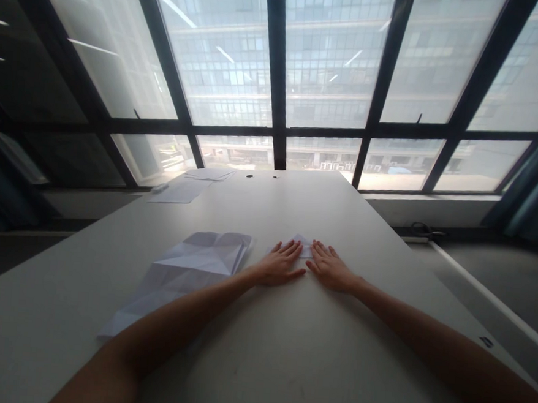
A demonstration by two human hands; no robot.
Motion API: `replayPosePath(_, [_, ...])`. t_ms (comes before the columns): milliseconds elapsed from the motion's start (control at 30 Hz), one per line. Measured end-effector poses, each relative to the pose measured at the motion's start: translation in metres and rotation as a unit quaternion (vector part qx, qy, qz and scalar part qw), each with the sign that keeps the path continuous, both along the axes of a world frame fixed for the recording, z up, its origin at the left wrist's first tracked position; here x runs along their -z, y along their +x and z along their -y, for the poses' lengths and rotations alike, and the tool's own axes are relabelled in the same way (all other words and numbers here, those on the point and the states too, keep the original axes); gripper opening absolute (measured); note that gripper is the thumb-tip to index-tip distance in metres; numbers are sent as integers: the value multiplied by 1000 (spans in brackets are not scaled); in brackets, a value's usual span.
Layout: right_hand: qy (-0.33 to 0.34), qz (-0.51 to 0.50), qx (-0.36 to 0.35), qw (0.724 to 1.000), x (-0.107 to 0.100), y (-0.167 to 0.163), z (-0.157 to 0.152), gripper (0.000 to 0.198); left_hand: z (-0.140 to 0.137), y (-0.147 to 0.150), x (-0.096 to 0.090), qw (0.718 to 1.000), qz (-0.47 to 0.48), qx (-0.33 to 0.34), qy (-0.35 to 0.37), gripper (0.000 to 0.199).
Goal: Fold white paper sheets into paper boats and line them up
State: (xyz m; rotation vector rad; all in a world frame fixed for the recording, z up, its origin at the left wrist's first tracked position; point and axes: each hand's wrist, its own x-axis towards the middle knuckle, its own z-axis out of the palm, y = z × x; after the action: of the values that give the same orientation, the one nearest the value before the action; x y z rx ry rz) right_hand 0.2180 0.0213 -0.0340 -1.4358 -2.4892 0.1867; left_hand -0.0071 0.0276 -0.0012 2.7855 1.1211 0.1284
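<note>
Observed at the tabletop [286,344]: one person, bare forearms reaching in from the lower left and lower right of the frame, both hands at work just right of centre.

Folded white paper [306,252]: small, lying flat on the tabletop, between and partly beneath the two hands. Its upper part comes to a blunt point beyond the fingertips; a strip of it shows in the gap between the hands. The fold pattern under the fingers is hidden.

Left hand [282,265]: palm down, fingers extended and slightly spread, fingertips on the left part of the paper, thumb pointing toward the other hand. Right hand [332,268]: palm down, fingers extended, fingertips on the right part. Neither hand is closed around anything. The two lie side by side, a narrow gap between them; the thumb tips come near each other, just below the paper.

Left of centre: creased white sheet [195,259], large, uneven, partly raised from the surface, its lower portion passing behind the left forearm. Further off, upper left of centre, flat white sheets [180,190] at the tabletop's far end. Along the top of the frame, dark-framed windows [332,58]; blue curtain [535,177] at the right edge.
</note>
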Motion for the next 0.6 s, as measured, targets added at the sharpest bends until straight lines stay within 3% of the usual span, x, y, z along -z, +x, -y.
replayPosePath(200, [-9, -7, 89, 996, -3, 2, 1, 75, 0, -2, -2, 1000, -1, 3, -1, 78])
replayPosePath(333, [61, -51, 128, 989, -9, -5, 5, 70, 4, -2, -7, 1000, 0, 1, -5, 75])
replayPosePath(400, [115, -64, 103, 986, -13, -10, 9, 67, 5, -1, -8, 1000, 2, 2, -8, 75])
replayPosePath(467, [130, -64, 34, 989, -15, -16, 12, 64, 6, -1, -9, 1000, 7, 1, -12, 75])
replayPosePath(600, [62, -41, -74, 994, -12, -23, 15, 67, 4, 1, -6, 1000, 13, 2, -18, 73])
